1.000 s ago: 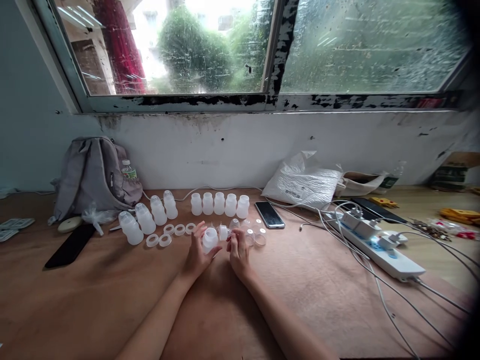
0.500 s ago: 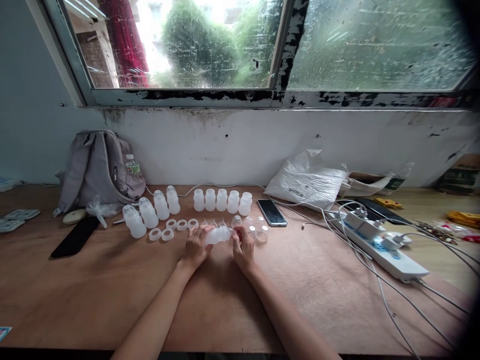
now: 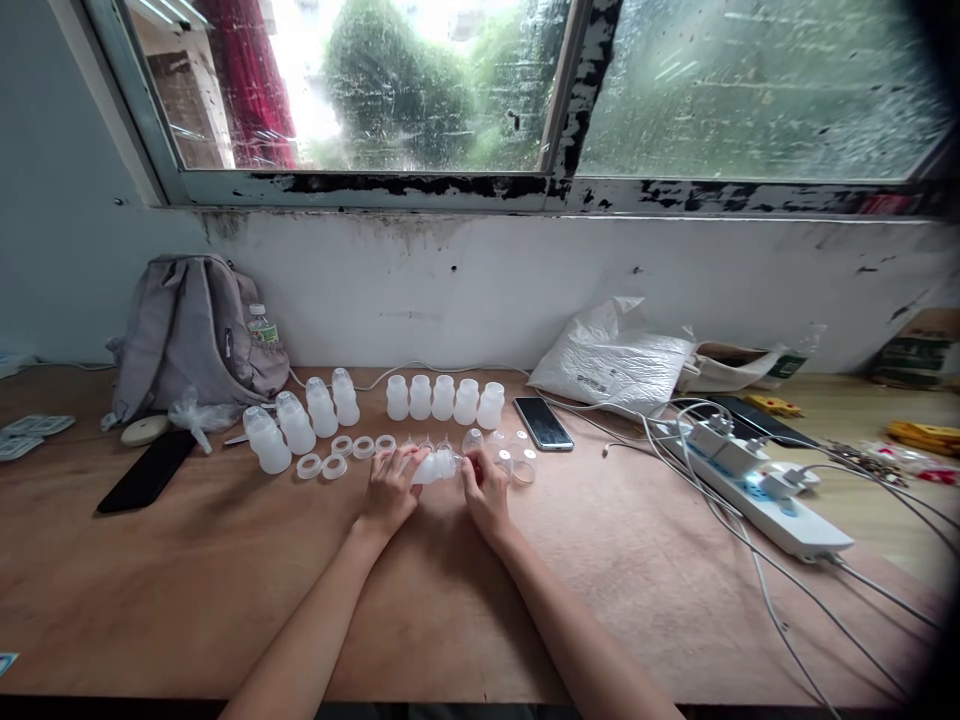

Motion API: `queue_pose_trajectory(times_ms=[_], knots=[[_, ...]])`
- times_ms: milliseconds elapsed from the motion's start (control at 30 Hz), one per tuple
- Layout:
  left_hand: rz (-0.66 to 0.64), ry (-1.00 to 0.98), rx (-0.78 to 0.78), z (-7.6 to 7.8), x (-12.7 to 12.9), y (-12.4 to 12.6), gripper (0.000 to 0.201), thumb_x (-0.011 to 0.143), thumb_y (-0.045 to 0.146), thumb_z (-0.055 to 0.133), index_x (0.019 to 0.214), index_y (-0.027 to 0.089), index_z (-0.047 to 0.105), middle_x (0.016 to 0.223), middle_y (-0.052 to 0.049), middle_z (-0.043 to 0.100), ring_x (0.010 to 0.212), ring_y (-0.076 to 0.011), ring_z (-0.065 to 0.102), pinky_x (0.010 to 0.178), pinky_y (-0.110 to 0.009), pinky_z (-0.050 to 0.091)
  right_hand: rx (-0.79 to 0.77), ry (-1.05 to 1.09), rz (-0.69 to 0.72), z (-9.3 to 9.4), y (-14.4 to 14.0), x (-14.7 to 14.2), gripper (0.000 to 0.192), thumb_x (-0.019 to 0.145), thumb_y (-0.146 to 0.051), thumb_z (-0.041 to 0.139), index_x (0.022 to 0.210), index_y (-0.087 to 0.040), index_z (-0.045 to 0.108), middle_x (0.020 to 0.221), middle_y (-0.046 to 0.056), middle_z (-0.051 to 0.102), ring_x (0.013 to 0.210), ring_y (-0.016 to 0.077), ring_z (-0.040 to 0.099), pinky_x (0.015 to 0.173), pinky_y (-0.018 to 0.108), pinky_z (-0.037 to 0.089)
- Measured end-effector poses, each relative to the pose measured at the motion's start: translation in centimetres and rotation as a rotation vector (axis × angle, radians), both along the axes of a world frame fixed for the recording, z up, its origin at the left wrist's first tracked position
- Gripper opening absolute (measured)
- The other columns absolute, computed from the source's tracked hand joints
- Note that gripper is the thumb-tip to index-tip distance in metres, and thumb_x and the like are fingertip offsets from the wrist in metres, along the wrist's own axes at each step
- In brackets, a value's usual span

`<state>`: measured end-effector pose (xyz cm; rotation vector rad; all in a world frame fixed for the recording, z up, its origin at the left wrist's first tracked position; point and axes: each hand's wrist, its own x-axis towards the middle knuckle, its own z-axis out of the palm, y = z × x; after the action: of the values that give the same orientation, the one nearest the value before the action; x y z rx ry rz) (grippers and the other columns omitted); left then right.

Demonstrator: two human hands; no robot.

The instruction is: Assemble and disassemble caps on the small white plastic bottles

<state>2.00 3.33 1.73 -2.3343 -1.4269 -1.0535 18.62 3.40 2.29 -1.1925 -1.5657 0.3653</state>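
Observation:
My left hand (image 3: 388, 491) grips a small translucent white bottle (image 3: 431, 466) lying on its side just above the wooden table (image 3: 225, 580). My right hand (image 3: 486, 490) pinches the bottle's neck end, where a cap or ring sits; the fingers hide the join. Behind the hands stand two rows of like bottles: capped ones (image 3: 300, 425) on the left and open ones (image 3: 442, 397) in the middle. White rings (image 3: 334, 462) lie left of my hands, clear caps (image 3: 517, 460) to the right.
A grey backpack (image 3: 191, 335) leans on the wall at left, with a black phone (image 3: 146, 470) before it. Another phone (image 3: 544, 423), a white plastic bag (image 3: 611, 355) and a power strip (image 3: 765, 490) with tangled cables lie to the right.
The bottle went from upright in my left hand to lying sideways, and my right hand closed on its neck end. Both hands moved slightly away from me toward the parts.

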Motion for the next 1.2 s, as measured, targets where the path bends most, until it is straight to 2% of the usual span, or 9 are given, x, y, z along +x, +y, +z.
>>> queue_pose_trajectory(times_ms=[200,367,533,633,767,900,1000,1067,1200], knots=[[-0.077,0.015,-0.062,-0.1,-0.6,0.3,0.057,0.063,0.004,0.049,0.115,0.027,0.047,0.107,-0.006,0.055,0.1,-0.0232,0.051,0.092,-0.04,0.032,-0.046,0.044,0.081,0.2,0.5,0.4,0.025,0.081,-0.03,0.041,0.059,-0.019,0.039,0.053,-0.004,0.04,0.05,0.0102,0.038,0.049,0.022,0.03],[-0.126,-0.04,-0.123,0.3,-0.7,0.2,0.055,0.063,0.007,0.052,0.114,0.025,0.049,0.107,-0.006,0.056,0.099,-0.0237,0.051,0.088,-0.038,0.036,-0.111,0.138,0.137,0.1,0.8,0.4,0.031,0.08,-0.034,0.043,0.055,-0.02,0.033,0.05,-0.005,0.035,0.047,0.0093,0.033,0.045,0.022,0.026],[-0.307,-0.189,-0.355,1.5,-1.1,-0.5,0.053,0.062,0.024,0.062,0.113,0.024,0.046,0.103,-0.006,0.059,0.093,-0.0222,0.056,0.08,-0.032,0.043,-0.171,0.232,0.162,-0.3,0.9,0.2,0.033,0.083,-0.035,0.04,0.055,-0.021,0.032,0.044,-0.007,0.034,0.043,0.0091,0.032,0.043,0.022,0.025],[-0.316,-0.274,-0.46,2.0,-1.6,-0.7,0.05,0.06,0.026,0.064,0.107,0.025,0.048,0.098,-0.004,0.06,0.087,-0.0206,0.058,0.075,-0.03,0.045,-0.182,0.234,0.174,-0.4,0.8,0.2,0.033,0.083,-0.034,0.04,0.055,-0.02,0.032,0.043,-0.007,0.035,0.042,0.0091,0.033,0.043,0.022,0.025],[-0.326,-0.328,-0.445,2.2,-2.1,-0.4,0.045,0.059,0.024,0.066,0.103,0.025,0.053,0.1,-0.003,0.059,0.091,-0.0204,0.056,0.08,-0.032,0.042,-0.185,0.221,0.182,-0.2,0.8,0.2,0.033,0.083,-0.034,0.041,0.054,-0.02,0.033,0.043,-0.006,0.037,0.042,0.0093,0.034,0.043,0.022,0.026],[-0.32,-0.505,-0.627,2.2,-2.5,-0.1,0.047,0.06,0.029,0.067,0.103,0.021,0.052,0.087,-0.003,0.061,0.077,-0.0181,0.057,0.069,-0.029,0.045,-0.191,0.229,0.188,-0.2,1.0,0.4,0.035,0.084,-0.037,0.04,0.054,-0.02,0.033,0.043,-0.006,0.037,0.042,0.0091,0.035,0.044,0.022,0.027],[-0.377,-0.667,-0.751,2.1,-2.7,0.1,0.037,0.062,0.032,0.065,0.095,0.018,0.054,0.082,-0.003,0.059,0.069,-0.0151,0.056,0.059,-0.024,0.044,-0.198,0.229,0.196,-0.3,1.1,0.5,0.036,0.084,-0.039,0.04,0.054,-0.02,0.034,0.045,-0.006,0.038,0.042,0.0089,0.035,0.043,0.022,0.027],[-0.389,-0.776,-0.748,2.2,-2.8,0.2,0.032,0.064,0.032,0.064,0.09,0.017,0.055,0.086,-0.003,0.058,0.071,-0.0144,0.054,0.057,-0.022,0.043,-0.201,0.228,0.205,-0.5,1.1,0.4,0.035,0.084,-0.04,0.04,0.055,-0.02,0.035,0.046,-0.005,0.039,0.042,0.0088,0.035,0.042,0.022,0.028],[-0.323,-0.999,-0.705,2.4,-2.9,0.3,0.033,0.063,0.034,0.063,0.091,0.019,0.054,0.092,-0.003,0.053,0.076,-0.0161,0.053,0.049,-0.02,0.043,-0.212,0.249,0.226,-0.7,1.0,0.0,0.035,0.083,-0.043,0.041,0.057,-0.02,0.036,0.049,-0.004,0.042,0.042,0.0086,0.037,0.041,0.021,0.029]])
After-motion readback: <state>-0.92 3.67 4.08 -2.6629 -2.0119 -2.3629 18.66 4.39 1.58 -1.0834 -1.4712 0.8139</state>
